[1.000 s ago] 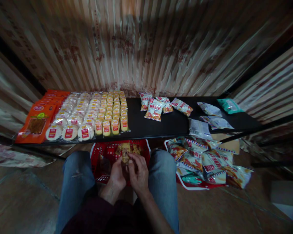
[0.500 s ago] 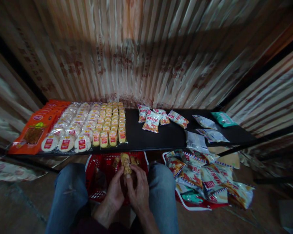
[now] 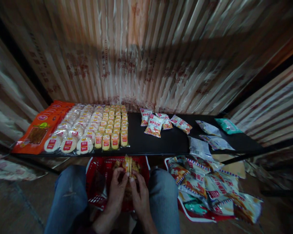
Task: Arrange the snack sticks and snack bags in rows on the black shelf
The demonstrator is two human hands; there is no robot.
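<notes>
Between my knees, my left hand (image 3: 117, 188) and my right hand (image 3: 140, 194) pinch a yellow wrapped snack packet (image 3: 128, 163) from both sides. It points up and away from me, with light stripes along the side that shows. Beneath it is a red plastic basket (image 3: 94, 178), where more yellow-brown packets lie, partly hidden by my hands. On the black shelf (image 3: 158, 146) just beyond, yellow snack packs (image 3: 115, 141) stand in neat rows, beside rows of round white wrapped cakes (image 3: 68, 145).
Flat orange packets (image 3: 36, 133) overlap at the shelf's left end. White snack bags (image 3: 154, 125) lie loosely toward the middle, and a green packet (image 3: 228, 126) is at the right. A second red basket (image 3: 197, 218) heaped with bags stands right of my knee. Striped curtain (image 3: 141, 65) hangs behind.
The yellow packet has been turned so that its striped side shows, and my fingers have shifted on it. The view has tilted a little, so the shelf sits slightly lower.
</notes>
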